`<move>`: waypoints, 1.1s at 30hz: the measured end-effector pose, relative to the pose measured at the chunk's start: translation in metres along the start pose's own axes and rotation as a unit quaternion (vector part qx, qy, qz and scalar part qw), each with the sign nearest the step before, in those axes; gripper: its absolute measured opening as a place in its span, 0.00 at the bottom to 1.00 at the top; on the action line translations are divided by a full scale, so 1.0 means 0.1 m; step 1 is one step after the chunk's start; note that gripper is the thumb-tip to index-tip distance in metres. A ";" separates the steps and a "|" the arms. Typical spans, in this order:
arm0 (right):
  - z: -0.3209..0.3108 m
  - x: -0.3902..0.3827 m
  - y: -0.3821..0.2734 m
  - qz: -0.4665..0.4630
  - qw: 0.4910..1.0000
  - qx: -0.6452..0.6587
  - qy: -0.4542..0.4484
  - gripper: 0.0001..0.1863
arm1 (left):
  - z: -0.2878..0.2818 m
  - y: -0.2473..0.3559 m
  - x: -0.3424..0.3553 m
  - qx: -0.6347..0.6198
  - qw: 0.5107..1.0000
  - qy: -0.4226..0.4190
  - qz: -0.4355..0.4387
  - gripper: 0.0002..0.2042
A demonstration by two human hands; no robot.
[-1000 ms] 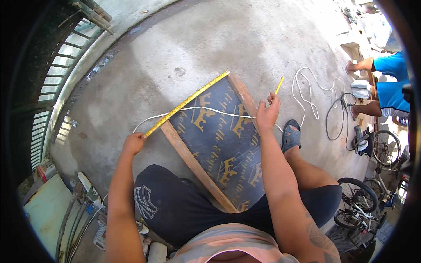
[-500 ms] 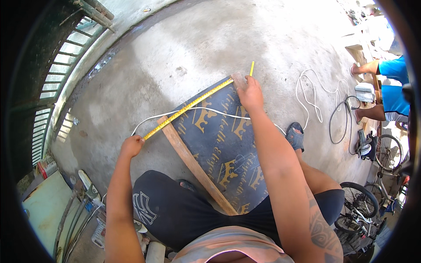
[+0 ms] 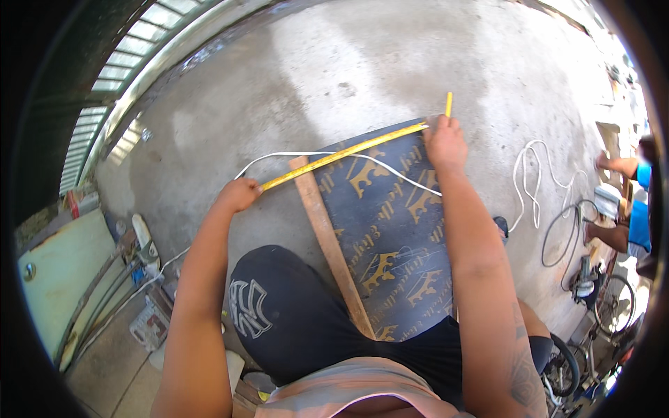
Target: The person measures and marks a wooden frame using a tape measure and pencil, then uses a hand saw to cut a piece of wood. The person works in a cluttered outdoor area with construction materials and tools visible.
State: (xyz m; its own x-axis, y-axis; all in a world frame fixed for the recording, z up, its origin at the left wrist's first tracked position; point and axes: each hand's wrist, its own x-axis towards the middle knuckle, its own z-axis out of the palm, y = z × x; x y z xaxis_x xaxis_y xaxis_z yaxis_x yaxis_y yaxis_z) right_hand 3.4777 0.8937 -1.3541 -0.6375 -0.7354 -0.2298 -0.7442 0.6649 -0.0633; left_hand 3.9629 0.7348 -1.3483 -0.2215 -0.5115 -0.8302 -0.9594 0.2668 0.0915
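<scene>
The left hand (image 3: 240, 194) pinches one end of a yellow measuring tape (image 3: 348, 152), its fingers closed, and the strip slants up across the top of a dark, gold-patterned board (image 3: 411, 240) lying on the concrete floor (image 3: 390, 63). The right hand (image 3: 446, 145) is at the board's upper right corner, fingers curled around a thin yellow stick (image 3: 449, 104) that points away from the person; whether it also presses on the tape's far end, I cannot tell. A wooden batten (image 3: 327, 244) runs along the board's left edge, its upper end crossed by the tape. A white cord (image 3: 279, 153) also crosses the board, meeting the tape near the batten, and loops over the floor beyond the right forearm, which covers much of the board's right edge. Dark shorts (image 3: 279, 306) overlap its near end. Farther right are a dark cable (image 3: 546, 251), a bicycle (image 3: 615, 303) and another person's legs (image 3: 617, 166). To the left stand a barred metal gate (image 3: 136, 49) and a pale green panel (image 3: 63, 265), with hoses (image 3: 97, 310) beside it.
</scene>
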 end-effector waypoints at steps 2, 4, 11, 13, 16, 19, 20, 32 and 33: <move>0.03 0.03 0.03 0.000 1.000 -0.007 0.001 0.25 | -0.01 0.03 0.03 -0.009 1.000 0.009 0.000 0.16; 0.05 0.02 0.06 -0.007 1.000 -0.010 0.011 0.25 | -0.02 0.06 0.05 -0.014 1.000 0.006 -0.008 0.15; 0.05 0.05 0.02 0.000 1.000 -0.022 -0.007 0.25 | -0.07 0.07 -0.02 -0.006 1.000 0.003 -0.013 0.16; 0.06 0.03 0.05 -0.007 1.000 -0.008 0.006 0.25 | -0.08 0.11 -0.03 -0.005 1.000 -0.001 -0.015 0.16; 0.06 -0.01 0.07 -0.013 1.000 0.019 0.008 0.28 | -0.08 0.12 -0.04 -0.002 1.000 -0.002 -0.027 0.16; 0.07 -0.08 0.09 -0.023 0.995 0.082 0.044 0.32 | -0.05 0.10 -0.05 0.006 0.999 0.004 -0.031 0.16; 0.11 -0.09 0.18 -0.043 0.991 0.109 0.063 0.33 | -0.06 0.10 -0.05 0.006 1.000 0.005 -0.029 0.16; 0.08 -0.37 1.05 -0.051 0.987 0.135 0.071 0.38 | 0.01 0.11 -0.07 0.007 0.999 0.034 -0.025 0.16; 0.10 -0.39 1.07 -0.045 0.988 0.132 0.065 0.38 | 0.02 0.10 -0.07 0.001 0.999 0.050 -0.021 0.15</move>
State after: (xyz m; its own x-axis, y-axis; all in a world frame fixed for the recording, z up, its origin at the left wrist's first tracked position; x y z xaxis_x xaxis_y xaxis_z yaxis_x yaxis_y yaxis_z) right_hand 3.4253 0.9950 -1.3613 -0.6044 -0.7919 -0.0865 -0.7317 0.5948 -0.3328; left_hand 3.9548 0.7430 -1.3426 -0.1982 -0.6006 -0.7746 -0.9676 0.2458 0.0570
